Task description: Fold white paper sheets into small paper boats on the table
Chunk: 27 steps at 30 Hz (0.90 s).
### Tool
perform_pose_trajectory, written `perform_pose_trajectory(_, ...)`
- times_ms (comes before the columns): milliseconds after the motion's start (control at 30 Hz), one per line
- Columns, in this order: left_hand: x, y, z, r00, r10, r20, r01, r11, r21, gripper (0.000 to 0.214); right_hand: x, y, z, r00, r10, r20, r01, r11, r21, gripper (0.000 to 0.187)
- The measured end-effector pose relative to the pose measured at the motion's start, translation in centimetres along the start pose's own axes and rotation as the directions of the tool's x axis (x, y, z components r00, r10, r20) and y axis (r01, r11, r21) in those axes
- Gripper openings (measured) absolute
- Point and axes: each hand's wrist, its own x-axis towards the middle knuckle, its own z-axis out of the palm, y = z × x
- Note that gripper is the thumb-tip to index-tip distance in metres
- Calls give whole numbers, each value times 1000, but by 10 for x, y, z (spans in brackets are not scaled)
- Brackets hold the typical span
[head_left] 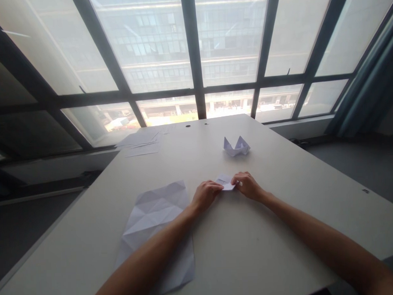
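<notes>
A small folded piece of white paper (225, 181) lies on the table between my two hands. My left hand (206, 194) pinches its left side with curled fingers. My right hand (247, 184) pinches its right side, fingers bent over the edge. Beyond them a finished folded paper boat (237, 146) stands on the table. A large creased white sheet (157, 226) lies flat to the left, partly under my left forearm.
The white table (282, 196) runs up to a wall of large windows. Several loose white sheets (141, 143) lie at its far left corner. Two small dark holes (195, 124) sit near the far edge. The floor drops away on both sides.
</notes>
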Motion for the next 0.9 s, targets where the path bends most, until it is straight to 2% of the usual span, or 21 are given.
perform_pose_trajectory(67,0,2,-2,998,-43,48,43,999,0,27,0,1,0,999,20,34,-20,1000,4,17)
perform_pose_trajectory(167,1,3,-4,995,-75,62,74,997,7,30,0,2,-2,998,39,55,-40,999,11,13)
perform_pose_trajectory(267,1,3,-2,996,-79,34,79,997,13,35,-1,1,-3,997,61,47,-62,998,30,17)
perform_pose_trajectory(400,2,3,2,993,-115,-33,114,993,-44,29,-2,-1,2,992,123,25,-125,987,103,23)
perform_pose_trajectory(567,1,2,5,980,-194,-43,192,981,-29,41,-1,-3,12,982,188,-1,-187,974,130,29)
perform_pose_trajectory(733,0,-3,7,991,-103,-84,115,982,148,33,0,-2,15,986,157,-48,-159,986,-43,18)
perform_pose_trajectory(800,0,-4,8,999,-22,-31,26,987,158,35,1,-2,14,989,140,-38,-143,986,-87,13)
perform_pose_trajectory(900,0,-3,10,990,78,117,-92,988,121,37,2,-2,12,993,114,-4,-114,984,-136,16)
